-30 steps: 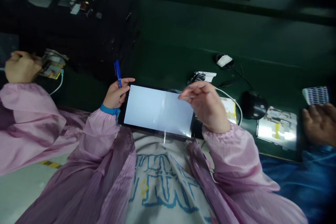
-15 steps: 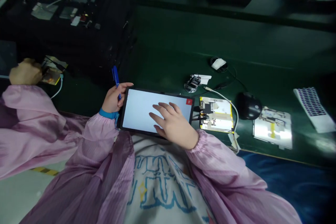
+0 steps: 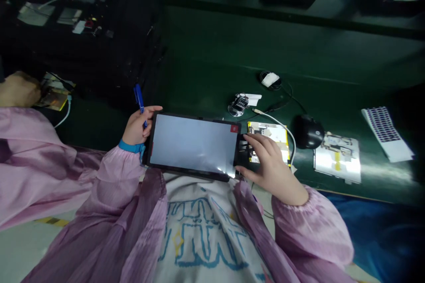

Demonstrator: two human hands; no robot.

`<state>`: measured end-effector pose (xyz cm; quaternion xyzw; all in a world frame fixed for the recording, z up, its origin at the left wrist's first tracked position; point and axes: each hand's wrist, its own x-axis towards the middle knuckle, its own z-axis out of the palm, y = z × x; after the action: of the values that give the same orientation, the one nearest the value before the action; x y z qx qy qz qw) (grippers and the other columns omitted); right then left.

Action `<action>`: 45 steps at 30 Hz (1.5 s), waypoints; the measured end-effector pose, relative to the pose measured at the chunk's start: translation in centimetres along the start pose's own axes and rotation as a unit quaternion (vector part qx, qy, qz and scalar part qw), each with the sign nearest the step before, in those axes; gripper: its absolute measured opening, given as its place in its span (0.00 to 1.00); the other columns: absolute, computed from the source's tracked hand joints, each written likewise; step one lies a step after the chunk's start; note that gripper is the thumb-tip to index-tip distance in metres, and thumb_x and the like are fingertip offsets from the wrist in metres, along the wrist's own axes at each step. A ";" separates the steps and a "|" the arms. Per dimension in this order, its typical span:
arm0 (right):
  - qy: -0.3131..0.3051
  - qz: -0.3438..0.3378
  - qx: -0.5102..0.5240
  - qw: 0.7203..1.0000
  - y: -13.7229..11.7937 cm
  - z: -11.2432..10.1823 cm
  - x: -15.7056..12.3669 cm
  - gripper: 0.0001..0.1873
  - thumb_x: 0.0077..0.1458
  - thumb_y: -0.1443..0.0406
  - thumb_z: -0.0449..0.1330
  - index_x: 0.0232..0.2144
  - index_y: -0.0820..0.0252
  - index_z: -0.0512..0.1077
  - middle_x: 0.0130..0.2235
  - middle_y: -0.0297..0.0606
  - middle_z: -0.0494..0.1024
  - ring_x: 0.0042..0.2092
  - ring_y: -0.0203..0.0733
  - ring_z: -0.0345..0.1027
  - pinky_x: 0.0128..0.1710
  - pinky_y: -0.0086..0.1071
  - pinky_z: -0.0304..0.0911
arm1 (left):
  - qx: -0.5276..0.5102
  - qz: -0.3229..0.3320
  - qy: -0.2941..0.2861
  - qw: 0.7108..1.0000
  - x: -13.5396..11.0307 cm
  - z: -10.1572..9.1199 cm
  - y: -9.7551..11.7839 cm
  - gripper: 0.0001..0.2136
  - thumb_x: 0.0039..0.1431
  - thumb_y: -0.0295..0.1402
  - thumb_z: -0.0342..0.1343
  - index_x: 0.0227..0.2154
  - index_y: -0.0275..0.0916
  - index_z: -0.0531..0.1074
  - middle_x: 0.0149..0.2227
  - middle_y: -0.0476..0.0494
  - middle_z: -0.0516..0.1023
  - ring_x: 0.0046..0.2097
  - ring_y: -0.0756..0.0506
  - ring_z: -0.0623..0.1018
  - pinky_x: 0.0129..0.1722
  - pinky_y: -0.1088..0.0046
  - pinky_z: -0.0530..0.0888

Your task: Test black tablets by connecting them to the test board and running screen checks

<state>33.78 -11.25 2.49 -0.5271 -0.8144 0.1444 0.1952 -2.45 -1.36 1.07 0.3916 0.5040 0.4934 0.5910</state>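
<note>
A tablet (image 3: 191, 143) with a lit pale screen lies at the table's near edge, in front of my chest. My left hand (image 3: 137, 124) grips its left edge and also pinches a blue pen (image 3: 139, 98) that points away from me. My right hand (image 3: 269, 162) rests at the tablet's right edge, fingers curled over the dark connector between the tablet and an exposed yellow-edged circuit board (image 3: 272, 135). A white cable (image 3: 288, 131) curves around that board.
A black mouse-like device (image 3: 308, 131), a second board (image 3: 338, 158), a keypad strip (image 3: 385, 132) and small parts (image 3: 237, 105) lie on the green table (image 3: 215, 53). At far left, another person's hand (image 3: 18, 90) works in a pink sleeve.
My right hand left the tablet's screen and moved right to its connector edge. The person's hand at the far right has gone from view. The view shifted slightly.
</note>
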 end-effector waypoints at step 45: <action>-0.051 0.063 -0.069 0.994 -1.1 1.6 -0.2 0.41 0.48 0.49 0.59 0.60 0.60 0.56 0.67 0.54 0.49 0.68 0.70 0.32 0.60 0.69 0.37 | 0.011 0.026 0.004 1.000 -0.2 0.3 -0.1 0.17 0.48 0.41 0.63 0.37 0.35 0.76 0.15 0.55 0.64 0.11 0.58 0.54 0.08 0.81 0.45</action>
<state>32.18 -11.92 1.56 -0.5814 -0.7966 0.1264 0.1069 -2.14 -1.58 1.04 0.4088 0.5016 0.5044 0.5717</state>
